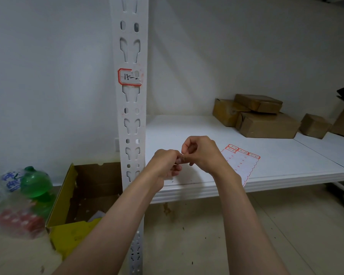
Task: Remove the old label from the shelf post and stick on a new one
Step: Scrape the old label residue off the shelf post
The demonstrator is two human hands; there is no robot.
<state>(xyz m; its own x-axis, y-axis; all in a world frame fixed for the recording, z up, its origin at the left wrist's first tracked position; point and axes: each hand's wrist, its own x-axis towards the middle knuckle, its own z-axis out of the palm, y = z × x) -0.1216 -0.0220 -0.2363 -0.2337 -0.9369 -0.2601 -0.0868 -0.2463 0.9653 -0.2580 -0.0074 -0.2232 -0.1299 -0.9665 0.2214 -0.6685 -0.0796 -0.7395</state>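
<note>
On the upright shelf post, half-torn old label, long axis horizontal; both hands' grips unclear.

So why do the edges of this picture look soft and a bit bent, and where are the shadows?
Head view: the wide lens bows the shelf post; the green bottle at the left edge is blurred; light is dim and even, with faint diagonal shadows on the back wall; no glare on the shelf board.
</note>
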